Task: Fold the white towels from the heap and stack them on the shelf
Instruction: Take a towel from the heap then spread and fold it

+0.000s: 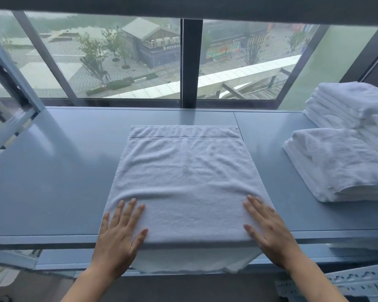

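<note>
Pressing flat, left hand (pixel 120 232) and right hand (pixel 268 227) rest with fingers spread on the towel's (pixel 183 175) near corners, likely smoothing it; its near end overhangs the shelf (pixel 52 171). Folded stacks (pixel 340 164) wait far right.

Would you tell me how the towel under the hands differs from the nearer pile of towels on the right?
The towel under the hands lies spread out flat; the nearer pile is several towels folded and stacked. The spread towel's near end hangs over the shelf's front edge; the pile stops short of that edge. The left hand and right hand press flat on the towel; no hand touches the pile. Both are white.
</note>
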`<act>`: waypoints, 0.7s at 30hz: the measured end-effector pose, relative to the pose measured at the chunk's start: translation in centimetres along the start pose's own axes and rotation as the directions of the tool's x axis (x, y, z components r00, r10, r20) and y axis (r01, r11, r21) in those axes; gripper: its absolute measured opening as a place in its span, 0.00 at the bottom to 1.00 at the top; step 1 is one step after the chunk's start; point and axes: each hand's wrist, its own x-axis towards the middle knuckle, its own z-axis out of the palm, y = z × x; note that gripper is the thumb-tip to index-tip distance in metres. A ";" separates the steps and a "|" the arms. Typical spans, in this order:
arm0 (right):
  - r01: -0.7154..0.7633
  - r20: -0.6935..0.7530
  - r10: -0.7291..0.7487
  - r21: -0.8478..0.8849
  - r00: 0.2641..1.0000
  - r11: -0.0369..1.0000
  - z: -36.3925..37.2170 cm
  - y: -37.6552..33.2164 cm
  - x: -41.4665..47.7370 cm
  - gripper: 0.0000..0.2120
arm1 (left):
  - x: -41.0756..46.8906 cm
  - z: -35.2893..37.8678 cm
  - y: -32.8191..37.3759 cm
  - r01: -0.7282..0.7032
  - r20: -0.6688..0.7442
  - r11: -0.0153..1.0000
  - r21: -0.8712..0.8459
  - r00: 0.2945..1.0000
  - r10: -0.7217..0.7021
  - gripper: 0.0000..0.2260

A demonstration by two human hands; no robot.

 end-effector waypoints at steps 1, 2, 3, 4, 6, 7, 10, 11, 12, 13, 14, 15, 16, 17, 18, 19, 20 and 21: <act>0.012 0.039 -0.011 -0.022 0.999 1.000 -0.5 -0.1 -0.3 0.36 | -0.1 -0.1 0.0 -0.019 -0.005 1.000 -0.015 1.000 0.019 0.32; 0.019 0.083 -0.016 -0.037 0.996 0.999 -0.9 -0.2 -0.5 0.40 | -0.1 -0.4 -0.1 -0.047 -0.009 0.998 -0.038 0.999 0.047 0.33; 0.026 0.127 -0.018 -0.058 0.992 0.998 -1.4 -0.4 -0.5 0.46 | -0.2 -0.6 -0.3 -0.085 -0.010 0.994 -0.067 0.996 0.085 0.35; 0.034 0.165 -0.020 -0.083 0.986 0.996 -1.7 -0.6 -0.4 0.52 | -0.3 -0.8 -0.6 -0.130 -0.003 0.988 -0.086 0.991 0.130 0.37; 0.065 0.222 -0.028 -0.161 0.975 0.985 -2.1 -0.8 0.0 0.62 | -0.4 -1.1 -1.2 -0.222 0.028 0.975 -0.027 0.975 0.222 0.43; 0.085 0.237 -0.034 -0.207 0.971 0.975 -2.1 -0.7 0.3 0.65 | -0.3 -1.2 -1.5 -0.250 0.061 0.967 0.042 0.967 0.247 0.47; 0.107 0.247 -0.040 -0.262 0.968 0.959 -2.0 -0.2 1.2 0.66 | 0.4 -1.1 -2.2 -0.247 0.133 0.956 0.159 0.965 0.227 0.50; 0.108 0.250 -0.043 -0.253 0.967 0.962 -1.9 -0.1 1.3 0.66 | 0.7 -1.0 -2.4 -0.240 0.136 0.955 0.172 0.966 0.219 0.50; 0.114 0.253 -0.051 -0.243 0.966 0.963 -1.9 0.0 1.4 0.66 | 0.8 -0.9 -2.5 -0.236 0.144 0.954 0.183 0.967 0.212 0.49; 0.122 0.253 -0.060 -0.238 0.966 0.964 -1.8 0.1 1.3 0.66 | 0.9 -0.8 -2.6 -0.237 0.152 0.952 0.195 0.966 0.209 0.49; 0.129 0.254 -0.066 -0.241 0.965 0.962 -1.7 0.2 1.2 0.65 | 0.9 -0.7 -2.7 -0.239 0.160 0.949 0.204 0.965 0.209 0.48; 0.137 0.258 -0.071 -0.248 0.963 0.959 -1.6 0.4 0.9 0.64 | 0.8 -0.6 -2.8 -0.242 0.171 0.946 0.214 0.963 0.208 0.47; 0.147 0.259 -0.078 -0.256 0.963 0.955 -1.5 0.5 0.7 0.62 | 0.6 -0.7 -2.8 -0.247 0.181 0.944 0.220 0.961 0.209 0.45; 0.152 0.259 -0.082 -0.263 0.962 0.953 -1.3 0.6 0.4 0.60 | 0.4 -0.9 -2.9 -0.258 0.180 0.941 0.219 0.959 0.220 0.43; 0.151 0.258 -0.080 -0.269 0.963 0.951 -1.2 0.6 0.1 0.57 | 0.1 -1.1 -3.0 -0.271 0.168 0.939 0.210 0.956 0.239 0.40; 0.142 0.263 -0.069 -0.273 0.962 0.951 -1.1 0.7 -0.2 0.55 | -0.1 -1.3 -3.1 -0.290 0.147 0.938 0.190 0.953 0.264 0.38; 0.133 0.268 -0.058 -0.271 0.962 0.953 -1.1 0.6 -0.5 0.53 | -0.4 -1.5 -3.2 -0.303 0.128 0.940 0.158 0.950 0.284 0.35; 0.120 0.265 -0.049 -0.261 0.963 0.958 -0.9 0.6 -0.8 0.51 | -0.5 -1.6 -3.4 -0.317 0.097 0.940 0.123 0.947 0.307 0.32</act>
